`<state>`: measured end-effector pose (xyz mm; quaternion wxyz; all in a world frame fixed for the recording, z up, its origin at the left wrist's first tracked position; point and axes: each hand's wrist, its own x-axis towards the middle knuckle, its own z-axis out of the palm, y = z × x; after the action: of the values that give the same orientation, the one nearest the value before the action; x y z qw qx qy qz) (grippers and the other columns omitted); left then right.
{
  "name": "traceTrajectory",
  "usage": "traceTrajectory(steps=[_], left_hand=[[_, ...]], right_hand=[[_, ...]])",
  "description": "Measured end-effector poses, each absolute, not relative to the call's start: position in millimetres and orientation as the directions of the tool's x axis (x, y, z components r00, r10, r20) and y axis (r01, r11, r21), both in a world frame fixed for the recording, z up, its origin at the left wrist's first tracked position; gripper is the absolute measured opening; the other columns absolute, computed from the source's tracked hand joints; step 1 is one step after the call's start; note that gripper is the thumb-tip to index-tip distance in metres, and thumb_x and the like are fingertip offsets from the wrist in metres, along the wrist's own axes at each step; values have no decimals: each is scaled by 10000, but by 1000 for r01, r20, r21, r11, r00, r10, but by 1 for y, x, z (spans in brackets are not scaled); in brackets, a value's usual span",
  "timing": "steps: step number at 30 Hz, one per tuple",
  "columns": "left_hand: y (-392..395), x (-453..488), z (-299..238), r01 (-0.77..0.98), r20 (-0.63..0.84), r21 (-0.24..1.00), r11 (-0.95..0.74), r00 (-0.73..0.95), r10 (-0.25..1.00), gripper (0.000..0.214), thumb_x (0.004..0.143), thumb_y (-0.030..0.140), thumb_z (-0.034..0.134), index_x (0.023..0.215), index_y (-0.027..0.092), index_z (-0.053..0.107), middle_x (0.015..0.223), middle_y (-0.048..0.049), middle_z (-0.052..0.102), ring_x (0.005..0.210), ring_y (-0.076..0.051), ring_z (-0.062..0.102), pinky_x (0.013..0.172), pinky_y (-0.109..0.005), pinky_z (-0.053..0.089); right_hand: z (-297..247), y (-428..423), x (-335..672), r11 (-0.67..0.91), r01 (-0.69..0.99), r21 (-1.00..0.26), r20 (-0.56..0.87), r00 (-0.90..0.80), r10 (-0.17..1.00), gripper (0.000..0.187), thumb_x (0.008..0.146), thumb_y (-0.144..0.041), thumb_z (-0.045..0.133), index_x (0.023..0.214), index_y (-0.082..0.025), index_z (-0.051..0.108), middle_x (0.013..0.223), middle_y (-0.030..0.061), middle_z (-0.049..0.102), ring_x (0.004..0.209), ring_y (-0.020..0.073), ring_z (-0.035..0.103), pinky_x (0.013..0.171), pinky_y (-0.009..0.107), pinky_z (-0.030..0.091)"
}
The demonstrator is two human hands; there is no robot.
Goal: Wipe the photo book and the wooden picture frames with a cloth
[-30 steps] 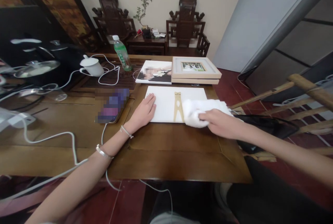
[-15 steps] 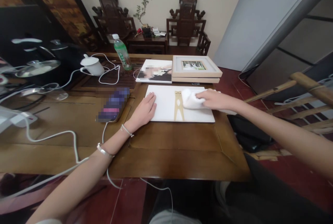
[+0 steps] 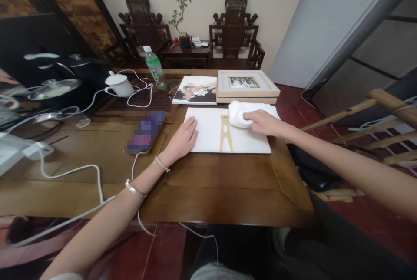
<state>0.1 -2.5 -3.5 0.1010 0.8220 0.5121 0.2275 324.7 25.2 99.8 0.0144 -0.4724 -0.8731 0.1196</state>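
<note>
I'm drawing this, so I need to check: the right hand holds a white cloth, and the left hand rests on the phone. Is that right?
Not quite: the left hand rests on the white board, not the phone, as the head view shows. The right hand does hold a white cloth.

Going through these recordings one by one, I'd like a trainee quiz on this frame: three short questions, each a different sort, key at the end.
1. What does the right hand grip? a) phone b) white cloth c) picture frame
2. True or false: the left hand lies on the phone.
3. Fill in: in the picture, the lidded white cup stands to the ____ of the green bottle.

Key: 1. b; 2. false, it lies over the left edge of the white board; 3. left
</note>
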Motion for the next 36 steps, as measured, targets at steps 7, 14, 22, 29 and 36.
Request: traceTrajectory(steps=[7,14,22,29,36], left_hand=[[-2,2,-3,801,276,391,-453,368,888,533,1054,313,338,1502,82,510,1632,-214,471,1569,-341,383,1316,-555,286],[-2,0,-2,807,260,373,-458,383,886,548,1061,327,321,1498,54,505,1638,-235,456,1574,-358,369,1311,-575,286],[-2,-1,-3,799,269,390,-458,377,886,537,1060,321,334,1507,74,502,1645,-221,452,1576,-350,369,1308,-569,296],[-2,-1,-4,799,284,378,-468,381,880,566,1062,333,315,1505,31,498,1639,-239,454,1574,-352,371,1315,-548,286],[-1,0,-4,807,267,370,-460,381,885,575,1057,321,319,1506,6,494,1646,-259,436,1580,-359,358,1316,-550,278]], right_hand=[[115,-64,330,537,791,-294,-215,-602,769,281,666,26,438,739,-240,387,709,15,541,748,210,537,713,319,347],[137,-72,334,527,750,-400,-343,-656,672,249,647,12,460,680,-231,413,699,2,556,739,203,568,671,310,343],[128,10,313,538,794,-284,-233,-601,765,210,697,-29,486,709,-230,428,711,24,527,729,208,507,697,331,320],[110,27,264,492,841,-225,-51,-515,856,544,814,-14,436,1301,-154,634,1252,176,692,1183,330,609,950,421,463],[90,-53,233,631,774,-41,-288,-614,735,785,806,96,410,1505,-218,579,1774,92,236,1609,507,95,1172,819,290]])
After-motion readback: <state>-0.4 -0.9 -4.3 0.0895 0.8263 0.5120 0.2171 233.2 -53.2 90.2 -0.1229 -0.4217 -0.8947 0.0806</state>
